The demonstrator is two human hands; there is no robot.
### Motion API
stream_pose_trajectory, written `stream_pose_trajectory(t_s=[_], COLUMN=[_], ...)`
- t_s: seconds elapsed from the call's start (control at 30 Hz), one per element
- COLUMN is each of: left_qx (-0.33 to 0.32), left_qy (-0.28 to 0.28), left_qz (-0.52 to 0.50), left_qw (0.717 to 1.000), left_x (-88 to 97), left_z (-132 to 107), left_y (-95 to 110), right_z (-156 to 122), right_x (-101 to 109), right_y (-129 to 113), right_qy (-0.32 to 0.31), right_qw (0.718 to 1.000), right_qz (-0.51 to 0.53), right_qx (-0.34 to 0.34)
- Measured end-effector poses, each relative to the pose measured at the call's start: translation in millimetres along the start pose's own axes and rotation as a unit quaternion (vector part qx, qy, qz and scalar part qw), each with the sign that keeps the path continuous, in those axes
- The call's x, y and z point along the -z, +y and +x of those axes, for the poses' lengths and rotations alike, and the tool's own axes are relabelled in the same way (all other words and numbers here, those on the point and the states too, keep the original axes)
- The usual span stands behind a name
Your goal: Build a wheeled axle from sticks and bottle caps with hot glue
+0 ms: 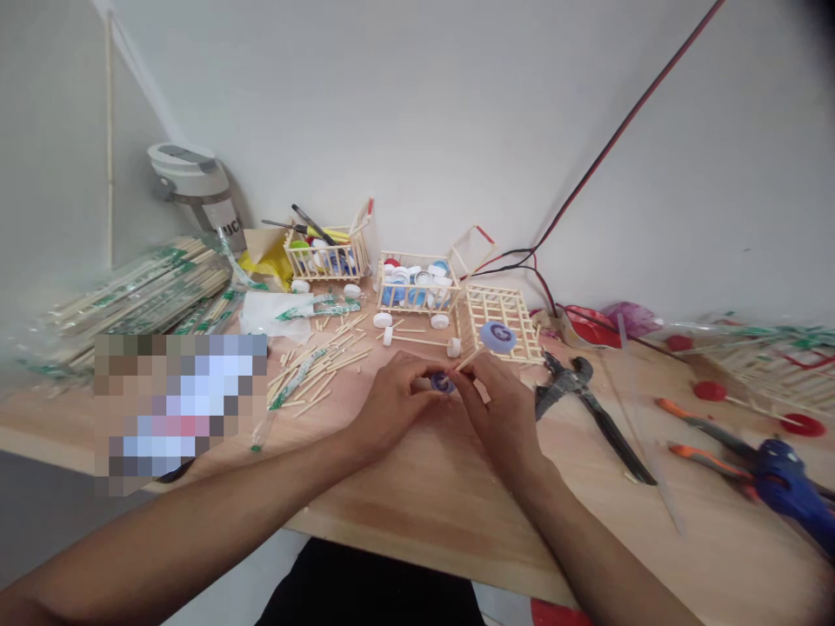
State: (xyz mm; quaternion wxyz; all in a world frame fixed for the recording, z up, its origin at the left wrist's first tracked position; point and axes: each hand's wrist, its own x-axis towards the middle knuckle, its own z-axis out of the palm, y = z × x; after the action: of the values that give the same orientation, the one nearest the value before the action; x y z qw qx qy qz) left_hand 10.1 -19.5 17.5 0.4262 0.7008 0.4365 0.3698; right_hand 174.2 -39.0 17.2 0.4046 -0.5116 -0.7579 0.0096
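Above the middle of the table my left hand [404, 391] pinches a blue bottle cap [443, 382] between thumb and fingers. My right hand [499, 400] grips a thin wooden stick [468, 358], one end of which meets that cap. A second, pale blue bottle cap [497, 336] sits at the stick's other end, beyond my right fingers. Just behind it stands a small wooden-stick basket frame [505, 304]. Further left is a stick cart [417, 304] on white cap wheels, filled with bottle caps.
Another cart [326, 261] holds caps and pens. Cut sticks [326, 369] lie left of my hands, with packaged sticks [143, 296] and a large cup [196, 187] beyond. Pliers [580, 391], a blue glue gun [783, 478] and orange-handled pliers [704, 426] are rightward. A blurred-out object [183, 409] lies left.
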Motion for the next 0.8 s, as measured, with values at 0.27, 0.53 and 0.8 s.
stream_pose_trajectory(t_s=[0.27, 0.53, 0.8], left_qx=[0.001, -0.012, -0.015], left_qy=[0.001, 0.001, -0.002], left_qz=[-0.011, -0.005, -0.003], left_qw=[1.000, 1.000, 1.000], left_x=[0.0, -0.7, -0.7], left_z=[-0.7, -0.5, -0.3], left_y=[0.6, -2.2, -1.5], right_z=[-0.1, -0.3, 0.4], right_x=[-0.7, -1.2, -1.7], right_y=[0.1, -0.5, -0.2], right_qy=[0.005, 0.004, 0.004], right_qw=[1.000, 1.000, 1.000], right_qz=[-0.009, -0.009, -0.006], right_qx=[0.010, 0.005, 0.011])
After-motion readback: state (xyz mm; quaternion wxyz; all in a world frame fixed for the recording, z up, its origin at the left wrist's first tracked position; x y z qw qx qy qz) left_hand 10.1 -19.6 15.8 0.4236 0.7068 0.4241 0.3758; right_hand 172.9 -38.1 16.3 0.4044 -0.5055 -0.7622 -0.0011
